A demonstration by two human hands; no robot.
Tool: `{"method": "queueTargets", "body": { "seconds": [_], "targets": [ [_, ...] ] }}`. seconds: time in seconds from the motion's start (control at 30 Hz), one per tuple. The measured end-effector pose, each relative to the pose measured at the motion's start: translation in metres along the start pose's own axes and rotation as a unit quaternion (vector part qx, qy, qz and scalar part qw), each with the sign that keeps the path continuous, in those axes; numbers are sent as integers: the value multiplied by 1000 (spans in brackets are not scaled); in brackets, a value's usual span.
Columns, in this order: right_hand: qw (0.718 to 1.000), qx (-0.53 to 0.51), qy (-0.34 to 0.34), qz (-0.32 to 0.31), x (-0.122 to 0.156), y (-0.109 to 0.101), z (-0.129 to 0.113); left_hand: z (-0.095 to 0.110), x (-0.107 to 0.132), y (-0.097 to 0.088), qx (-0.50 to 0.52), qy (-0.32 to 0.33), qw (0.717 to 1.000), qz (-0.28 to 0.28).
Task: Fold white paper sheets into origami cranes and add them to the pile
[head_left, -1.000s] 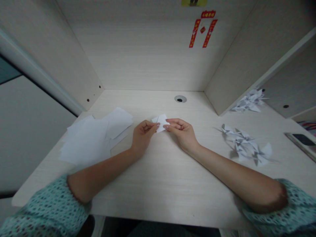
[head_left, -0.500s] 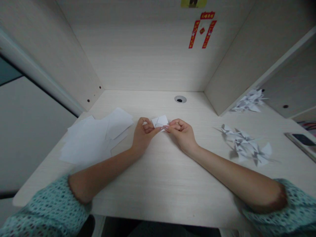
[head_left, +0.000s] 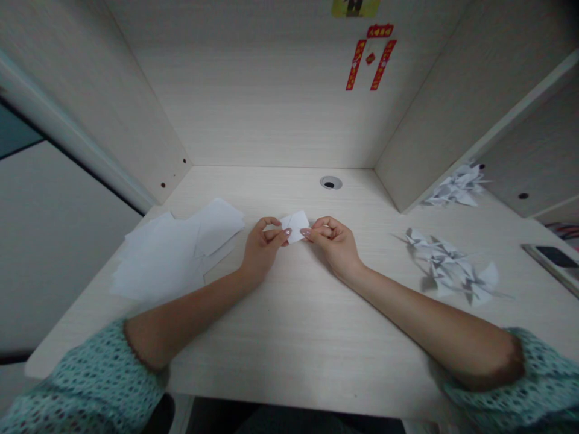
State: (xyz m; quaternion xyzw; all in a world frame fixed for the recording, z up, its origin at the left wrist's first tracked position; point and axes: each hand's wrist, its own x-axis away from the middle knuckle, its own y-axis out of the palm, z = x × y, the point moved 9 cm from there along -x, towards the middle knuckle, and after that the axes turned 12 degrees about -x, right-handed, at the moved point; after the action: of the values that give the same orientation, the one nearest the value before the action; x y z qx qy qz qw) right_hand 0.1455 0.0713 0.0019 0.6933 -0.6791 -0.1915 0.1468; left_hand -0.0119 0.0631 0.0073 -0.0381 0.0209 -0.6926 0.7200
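A small folded piece of white paper sits between my two hands near the middle of the desk. My left hand pinches its left edge with thumb and curled fingers. On the other side my right hand pinches the right edge, fingers bent. Both forearms rest on the desk, with teal patterned sleeves pushed up near the elbows.
A loose stack of white paper sheets lies to the left. Several folded paper cranes lie to the right, with more cranes on the side ledge. A cable hole is behind the hands. A dark phone lies at the far right.
The fingers of both hands have shifted on the small paper, which has turned and flattened a little. Arms and the other things stay where they were.
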Motion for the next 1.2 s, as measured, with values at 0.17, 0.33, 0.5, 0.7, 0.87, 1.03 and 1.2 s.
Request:
{"method": "queueTargets", "body": {
  "seconds": [0.17,0.33,0.5,0.7,0.87,1.03,1.2],
  "targets": [
    [1000,3,1,9,1,0,-1,3,1,0,-11,7,1000,6],
    [1000,25,-13,7,3,1,-5,3,1,3,-11,26,1000,-9],
    [999,29,-9,-15,4,5,-3,3,1,4,1,29,999,-23],
    [1000,13,-7,-18,2,5,-2,1,1,3,-5,3,1000,-21],
    [1000,0,-2,-8,0,3,-2,4,2,1,-13,9,1000,-7],
    [1000,8,-14,-7,-1,3,-5,5,3,1,-11,17,1000,-6],
    [995,100,20,-21,-1,5,2,6,5,3,-7,17,1000,-22]
  ]
}}
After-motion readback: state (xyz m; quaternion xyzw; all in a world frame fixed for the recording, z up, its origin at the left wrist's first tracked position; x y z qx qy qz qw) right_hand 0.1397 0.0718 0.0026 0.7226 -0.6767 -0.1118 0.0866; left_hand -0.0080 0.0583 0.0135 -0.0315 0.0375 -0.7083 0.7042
